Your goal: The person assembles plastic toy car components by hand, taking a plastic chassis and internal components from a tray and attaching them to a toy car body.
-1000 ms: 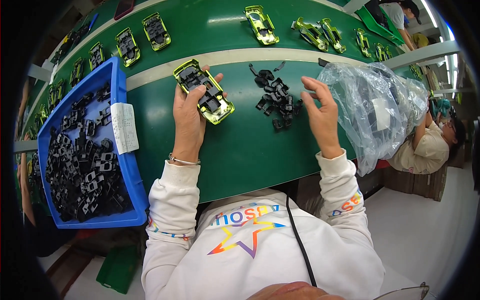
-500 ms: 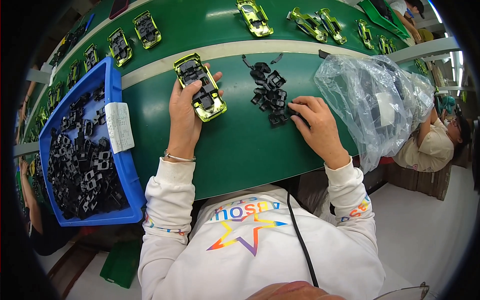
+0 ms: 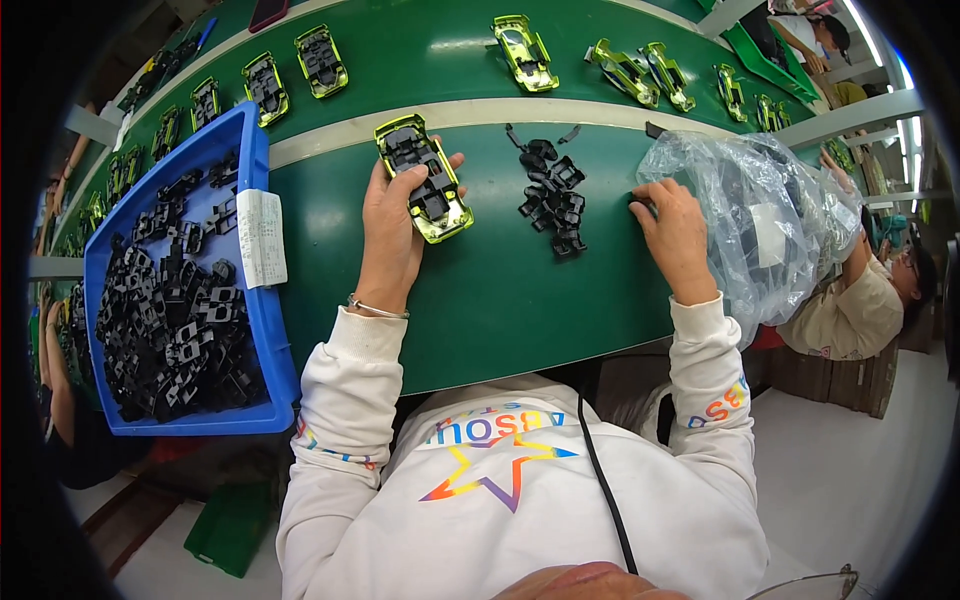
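My left hand (image 3: 390,232) is wrapped round a yellow-green toy car body (image 3: 452,222), its black interior facing up and my thumb pressed on the inside. A loose cluster of small black plastic parts (image 3: 552,205) lies on the green table, to the right of the car body. Right of that cluster, my right hand (image 3: 675,238) is closed in a pinch, fingertips low over the table. A small dark piece (image 3: 637,203) shows at its fingertips; its shape is mostly hidden.
At left stands a blue bin (image 3: 272,360) heaped with black parts. A clear plastic bag (image 3: 740,170) lies at right. Beyond a pale rail (image 3: 480,110), several car bodies (image 3: 524,55) sit on a green surface (image 3: 420,50). Co-workers sit at both sides.
My right hand has moved right, away from the black parts, with a small dark piece at its fingertips. The whole view has shifted slightly; my left hand keeps its hold on the car body.
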Demonstrator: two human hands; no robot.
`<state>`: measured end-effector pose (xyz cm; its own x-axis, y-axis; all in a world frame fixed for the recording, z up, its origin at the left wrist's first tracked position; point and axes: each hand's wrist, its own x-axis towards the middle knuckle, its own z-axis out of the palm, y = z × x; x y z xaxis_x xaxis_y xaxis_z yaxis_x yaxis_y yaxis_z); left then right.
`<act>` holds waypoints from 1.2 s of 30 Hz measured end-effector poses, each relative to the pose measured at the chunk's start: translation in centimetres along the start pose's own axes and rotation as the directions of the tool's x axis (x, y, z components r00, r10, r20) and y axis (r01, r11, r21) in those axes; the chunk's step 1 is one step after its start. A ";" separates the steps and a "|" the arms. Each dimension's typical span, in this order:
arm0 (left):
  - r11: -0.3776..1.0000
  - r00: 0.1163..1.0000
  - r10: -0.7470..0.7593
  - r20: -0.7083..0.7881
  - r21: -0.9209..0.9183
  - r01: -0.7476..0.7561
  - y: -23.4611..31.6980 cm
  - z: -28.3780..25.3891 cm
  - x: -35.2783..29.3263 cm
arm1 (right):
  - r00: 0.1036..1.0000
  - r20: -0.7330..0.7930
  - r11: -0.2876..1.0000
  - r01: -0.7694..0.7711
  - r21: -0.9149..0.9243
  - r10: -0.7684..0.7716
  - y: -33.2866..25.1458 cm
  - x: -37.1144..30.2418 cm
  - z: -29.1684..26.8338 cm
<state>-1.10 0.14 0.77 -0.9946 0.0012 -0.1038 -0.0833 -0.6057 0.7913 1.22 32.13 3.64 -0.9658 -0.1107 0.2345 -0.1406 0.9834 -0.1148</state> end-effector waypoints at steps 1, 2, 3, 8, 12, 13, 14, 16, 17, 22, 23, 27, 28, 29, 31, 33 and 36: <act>1.000 1.000 -0.003 0.002 -0.002 0.003 0.1 0.0 0.0 | 1.000 0.013 0.990 0.004 -0.140 -0.002 -0.2 0.6 -0.5; 1.000 1.000 -0.005 0.005 -0.003 0.005 0.2 0.1 -0.1 | 1.000 0.005 0.990 0.011 -0.141 -0.010 -0.7 1.4 -0.8; 1.000 1.000 -0.007 0.005 0.000 0.007 0.1 0.2 0.0 | 0.994 -0.084 0.997 0.074 -0.022 -0.076 -1.3 2.5 -0.7; 1.000 1.000 -0.003 0.007 0.004 0.003 -0.1 0.0 0.2 | 0.896 -0.145 0.785 0.439 0.437 -0.420 -6.2 9.2 3.0; 1.000 1.000 -0.005 -0.013 -0.021 0.005 -0.1 -0.4 0.3 | 0.805 -0.030 0.683 0.521 0.512 -0.592 -6.8 13.1 5.7; 1.000 1.000 -0.002 -0.026 -0.025 0.001 0.0 -0.4 0.3 | 0.789 -0.024 0.675 0.541 0.502 -0.614 -5.8 13.8 5.8; 1.000 0.999 0.000 -0.039 -0.031 -0.001 0.0 -0.4 0.3 | 0.772 -0.016 0.667 0.559 0.492 -0.635 -4.6 13.9 5.9; 0.999 0.999 -0.002 -0.037 -0.049 0.000 0.1 -0.3 0.3 | 0.784 -0.014 0.700 0.563 0.440 -0.621 -1.5 12.4 5.3; 0.999 0.999 -0.002 -0.044 -0.052 0.000 0.2 -0.3 0.4 | 0.819 -0.035 0.763 0.549 0.341 -0.573 -0.3 10.7 4.6; 0.999 0.999 -0.012 -0.053 -0.045 0.010 0.1 0.0 0.6 | 0.891 -0.037 0.892 0.450 -0.040 -0.452 2.9 3.0 1.7; 0.999 0.999 -0.011 -0.053 -0.035 0.009 0.2 0.0 0.4 | 0.902 -0.048 0.901 0.424 -0.090 -0.429 3.2 2.3 1.7; 1.000 0.999 0.009 -0.035 0.019 -0.008 0.2 0.2 0.5 | 0.906 -0.131 0.909 0.412 0.062 -0.402 1.3 3.9 0.8; 1.000 1.000 0.007 -0.029 0.026 -0.006 0.0 0.2 0.6 | 0.909 -0.137 0.912 0.406 0.065 -0.395 0.5 4.8 1.6; 1.000 1.000 0.013 -0.023 0.021 -0.012 -0.2 0.2 0.7 | 0.884 -0.132 0.882 0.462 0.096 -0.448 -0.4 5.8 2.4; 1.000 0.999 0.028 -0.029 0.014 -0.027 -0.3 -0.1 0.6 | 0.857 -0.139 0.848 0.513 0.131 -0.497 -0.8 6.9 3.2; 0.999 0.999 0.032 -0.035 0.008 -0.032 -0.4 -0.2 0.4 | 0.834 -0.043 0.833 0.552 0.036 -0.550 -1.0 7.3 3.7; 0.999 0.998 0.032 -0.045 0.001 -0.032 -0.3 -0.5 0.3 | 0.861 0.032 0.856 0.508 -0.095 -0.507 1.2 5.5 1.1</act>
<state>-1.35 -0.08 0.25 -0.9930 -0.0536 -0.1055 -0.0518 -0.6049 0.7946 -4.48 32.52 3.75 -0.7676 -0.5987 0.2289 -0.5900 0.7995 0.1128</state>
